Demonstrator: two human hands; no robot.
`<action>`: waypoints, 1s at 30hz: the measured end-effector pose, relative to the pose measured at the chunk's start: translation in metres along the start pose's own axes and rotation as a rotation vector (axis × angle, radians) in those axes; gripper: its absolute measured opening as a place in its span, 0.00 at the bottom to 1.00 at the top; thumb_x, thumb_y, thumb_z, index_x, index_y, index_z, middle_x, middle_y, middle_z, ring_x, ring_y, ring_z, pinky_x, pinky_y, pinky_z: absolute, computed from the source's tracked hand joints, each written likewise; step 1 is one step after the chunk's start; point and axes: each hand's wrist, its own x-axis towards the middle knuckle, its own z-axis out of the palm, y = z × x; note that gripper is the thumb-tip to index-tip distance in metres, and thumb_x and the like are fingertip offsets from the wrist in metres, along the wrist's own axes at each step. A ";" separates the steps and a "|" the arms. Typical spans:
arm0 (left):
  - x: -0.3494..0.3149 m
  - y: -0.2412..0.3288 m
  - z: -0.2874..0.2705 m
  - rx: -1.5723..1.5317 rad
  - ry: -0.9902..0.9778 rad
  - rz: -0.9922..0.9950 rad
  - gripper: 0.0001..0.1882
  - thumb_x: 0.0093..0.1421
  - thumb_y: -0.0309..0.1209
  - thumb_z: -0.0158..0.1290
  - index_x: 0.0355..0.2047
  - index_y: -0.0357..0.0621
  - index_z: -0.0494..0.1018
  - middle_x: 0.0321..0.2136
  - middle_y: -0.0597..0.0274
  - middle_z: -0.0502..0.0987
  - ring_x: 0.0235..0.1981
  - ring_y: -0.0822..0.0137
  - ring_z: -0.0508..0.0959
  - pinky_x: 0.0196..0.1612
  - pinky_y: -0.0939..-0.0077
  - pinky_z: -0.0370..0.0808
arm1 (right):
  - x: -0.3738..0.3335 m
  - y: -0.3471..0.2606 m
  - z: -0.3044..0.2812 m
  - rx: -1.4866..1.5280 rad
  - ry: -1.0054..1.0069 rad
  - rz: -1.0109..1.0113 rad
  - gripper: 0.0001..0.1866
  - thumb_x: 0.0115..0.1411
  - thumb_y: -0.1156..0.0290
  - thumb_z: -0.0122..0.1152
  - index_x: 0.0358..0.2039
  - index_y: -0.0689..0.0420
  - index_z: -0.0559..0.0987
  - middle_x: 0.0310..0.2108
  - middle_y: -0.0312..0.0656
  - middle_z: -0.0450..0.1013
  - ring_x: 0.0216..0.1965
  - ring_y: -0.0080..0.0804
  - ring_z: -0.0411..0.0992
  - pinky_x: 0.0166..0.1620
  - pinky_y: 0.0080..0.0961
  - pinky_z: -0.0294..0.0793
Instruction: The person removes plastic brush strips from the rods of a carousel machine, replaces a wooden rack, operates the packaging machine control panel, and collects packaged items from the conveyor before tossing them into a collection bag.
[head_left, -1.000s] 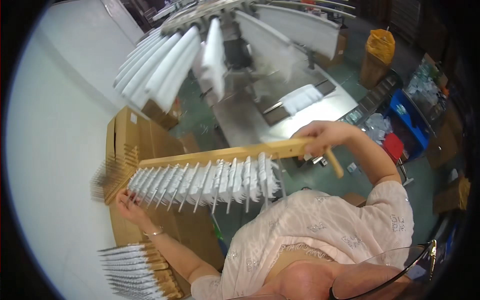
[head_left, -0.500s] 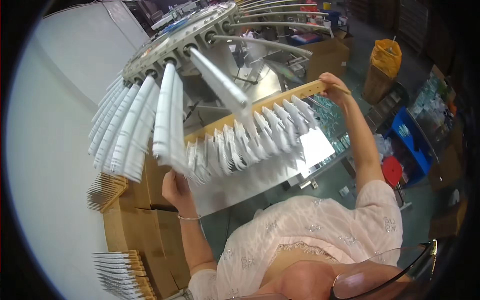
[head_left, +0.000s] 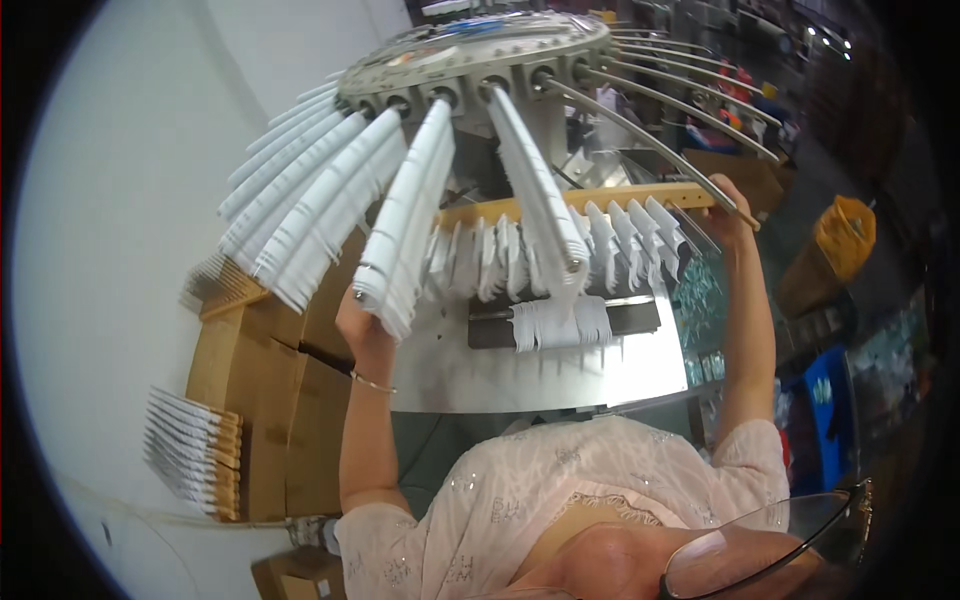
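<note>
In the head view, the right hand point(head_left: 728, 205) is gripping the right end of a long wooden bar point(head_left: 590, 200) hung with white pieces point(head_left: 610, 240), stretching across the upper middle of the frame. The left hand point(head_left: 360, 318), left of centre, is partly hidden behind a white-covered rod point(head_left: 405, 220) of the round machine point(head_left: 470, 55) above, so I cannot tell its grip. A metal table point(head_left: 560, 370) is lying below the bar, with cardboard boxes point(head_left: 270, 400) at lower left.

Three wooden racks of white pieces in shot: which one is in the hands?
The long wooden rack held up under the carousel, left hand and right hand at its ends. The other two racks rest by the cardboard boxes.
</note>
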 end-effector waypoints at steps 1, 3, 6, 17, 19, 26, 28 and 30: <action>0.004 0.002 0.004 -0.072 -0.006 -0.059 0.09 0.52 0.30 0.48 0.28 0.34 0.70 0.23 0.54 0.72 0.24 0.60 0.73 0.28 0.74 0.68 | 0.007 0.008 -0.003 0.047 0.047 0.057 0.09 0.51 0.64 0.51 0.28 0.56 0.70 0.22 0.36 0.67 0.21 0.23 0.66 0.18 0.16 0.66; 0.008 -0.004 0.008 -0.173 0.014 -0.118 0.12 0.52 0.34 0.49 0.27 0.34 0.70 0.22 0.55 0.71 0.23 0.62 0.72 0.28 0.75 0.68 | 0.015 0.017 -0.008 0.082 0.154 0.152 0.10 0.51 0.63 0.51 0.29 0.56 0.71 0.20 0.35 0.67 0.19 0.23 0.67 0.17 0.16 0.66; 0.014 -0.016 0.011 -0.277 0.008 -0.138 0.13 0.53 0.35 0.48 0.27 0.34 0.71 0.22 0.56 0.71 0.24 0.63 0.72 0.29 0.76 0.68 | 0.009 0.007 -0.002 0.057 0.102 0.301 0.11 0.53 0.62 0.49 0.30 0.56 0.71 0.19 0.35 0.67 0.17 0.22 0.65 0.16 0.15 0.64; -0.015 -0.018 0.003 -0.149 -0.055 -0.041 0.06 0.48 0.20 0.49 0.29 0.38 0.70 0.21 0.56 0.70 0.23 0.61 0.72 0.25 0.73 0.68 | 0.021 -0.007 -0.022 -0.095 -0.070 0.307 0.08 0.52 0.67 0.52 0.30 0.57 0.71 0.22 0.35 0.68 0.19 0.21 0.68 0.18 0.10 0.68; -0.022 -0.011 0.004 -0.072 -0.122 -0.024 0.08 0.47 0.19 0.50 0.30 0.39 0.71 0.23 0.56 0.71 0.23 0.60 0.73 0.26 0.73 0.69 | 0.024 -0.002 -0.025 -0.078 0.046 0.211 0.13 0.49 0.67 0.55 0.35 0.58 0.71 0.21 0.37 0.67 0.16 0.24 0.65 0.14 0.13 0.63; -0.048 -0.017 0.008 -0.171 -0.224 -0.256 0.06 0.51 0.25 0.47 0.29 0.39 0.71 0.26 0.56 0.72 0.28 0.57 0.72 0.32 0.72 0.69 | -0.006 -0.022 -0.001 -0.047 0.138 0.194 0.10 0.51 0.72 0.52 0.35 0.58 0.71 0.29 0.37 0.69 0.30 0.26 0.69 0.25 0.18 0.71; -0.071 -0.041 0.010 -0.199 -0.194 -0.465 0.09 0.51 0.25 0.43 0.30 0.36 0.71 0.28 0.54 0.73 0.30 0.57 0.73 0.33 0.70 0.69 | 0.005 -0.010 -0.008 -0.111 0.094 0.186 0.15 0.50 0.68 0.54 0.40 0.53 0.71 0.31 0.31 0.69 0.30 0.20 0.66 0.24 0.17 0.67; -0.084 -0.066 0.000 -0.029 -0.209 -0.320 0.09 0.55 0.23 0.44 0.35 0.37 0.71 0.31 0.58 0.74 0.28 0.71 0.74 0.31 0.81 0.72 | 0.020 -0.010 -0.011 -0.064 -0.139 0.290 0.11 0.49 0.65 0.54 0.33 0.54 0.71 0.25 0.33 0.68 0.26 0.20 0.66 0.22 0.14 0.65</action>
